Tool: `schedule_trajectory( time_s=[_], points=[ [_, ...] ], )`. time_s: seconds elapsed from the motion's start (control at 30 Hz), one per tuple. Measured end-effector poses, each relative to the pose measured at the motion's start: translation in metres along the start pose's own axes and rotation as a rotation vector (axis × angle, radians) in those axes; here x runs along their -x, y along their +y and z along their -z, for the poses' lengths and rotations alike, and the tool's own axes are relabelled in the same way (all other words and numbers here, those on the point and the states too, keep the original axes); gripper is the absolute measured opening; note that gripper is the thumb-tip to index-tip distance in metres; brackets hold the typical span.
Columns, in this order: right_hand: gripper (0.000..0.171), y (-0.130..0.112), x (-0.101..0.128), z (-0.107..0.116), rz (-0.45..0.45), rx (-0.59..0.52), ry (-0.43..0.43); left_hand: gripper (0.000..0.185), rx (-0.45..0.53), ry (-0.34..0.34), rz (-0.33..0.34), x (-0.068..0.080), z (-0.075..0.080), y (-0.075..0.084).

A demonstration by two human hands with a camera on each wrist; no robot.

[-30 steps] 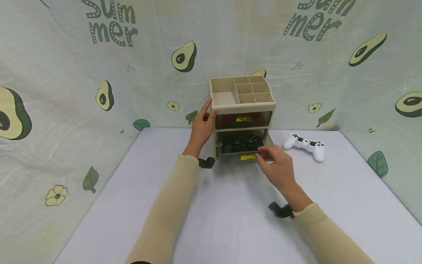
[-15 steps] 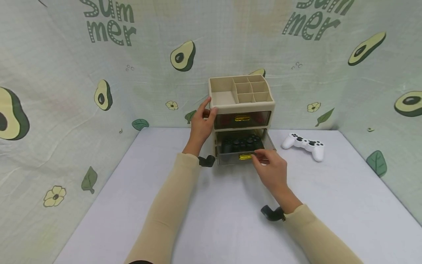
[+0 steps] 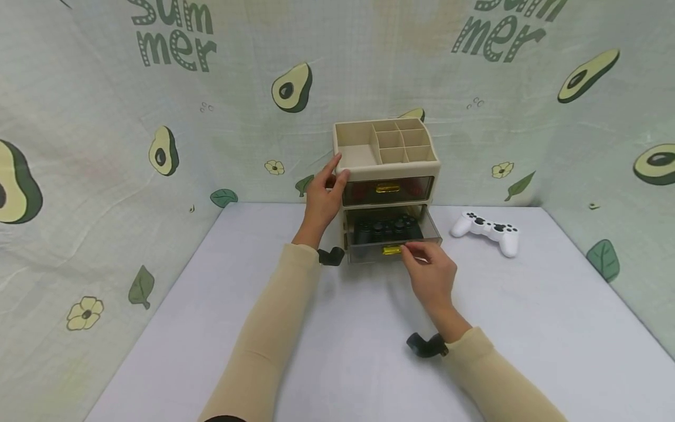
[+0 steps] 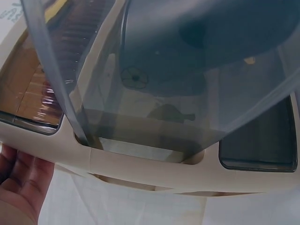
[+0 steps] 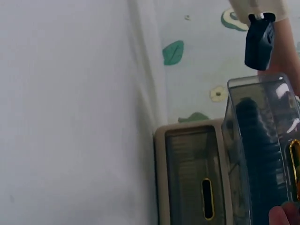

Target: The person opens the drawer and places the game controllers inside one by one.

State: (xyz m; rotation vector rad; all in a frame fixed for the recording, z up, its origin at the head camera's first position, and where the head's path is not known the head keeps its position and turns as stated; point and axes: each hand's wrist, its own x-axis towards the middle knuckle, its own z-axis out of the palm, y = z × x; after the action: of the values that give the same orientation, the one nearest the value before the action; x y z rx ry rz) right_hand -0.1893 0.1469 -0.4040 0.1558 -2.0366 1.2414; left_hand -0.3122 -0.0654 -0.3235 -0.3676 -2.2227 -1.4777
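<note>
A beige desktop drawer organizer (image 3: 391, 171) stands at the table's back. Its see-through drawer (image 3: 364, 253) is pulled out below a shut top drawer, and a black game controller (image 3: 387, 228) lies inside. My left hand (image 3: 323, 202) holds the organizer's upper left corner, thumb at the front and index finger at the top rim. At the pulled-out drawer's front, my right hand (image 3: 431, 274) pinches the right end of the yellow handle (image 3: 391, 250) with thumb and index finger. In the right wrist view only fingertips (image 5: 280, 215) show beside the drawer front.
A white game controller (image 3: 486, 233) lies on the white table (image 3: 364, 340), right of the organizer. Another shut drawer (image 5: 194, 173) sits beneath the pulled-out one. An avocado-print cloth (image 3: 237, 117) hangs behind and at both sides.
My right hand has moved a little left along the drawer front to the handle, its wrist shifting left too. The drawer and my left hand stay in place.
</note>
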Motion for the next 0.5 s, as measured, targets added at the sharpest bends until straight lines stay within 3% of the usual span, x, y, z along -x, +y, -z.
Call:
schedule_trajectory(
  time_s=[0.23,0.5],
  points=[
    [0.016,-0.0032,-0.0002,-0.0012,-0.296,-0.094,-0.069,0.052,0.006,0.005,0.015,0.0001,-0.0003,0.0004],
    [0.022,-0.0097,-0.0053,0.0015,-0.512,-0.253,-0.130,0.054,0.025,0.033,-0.020,0.0006,-0.0020,-0.0004]
  ],
)
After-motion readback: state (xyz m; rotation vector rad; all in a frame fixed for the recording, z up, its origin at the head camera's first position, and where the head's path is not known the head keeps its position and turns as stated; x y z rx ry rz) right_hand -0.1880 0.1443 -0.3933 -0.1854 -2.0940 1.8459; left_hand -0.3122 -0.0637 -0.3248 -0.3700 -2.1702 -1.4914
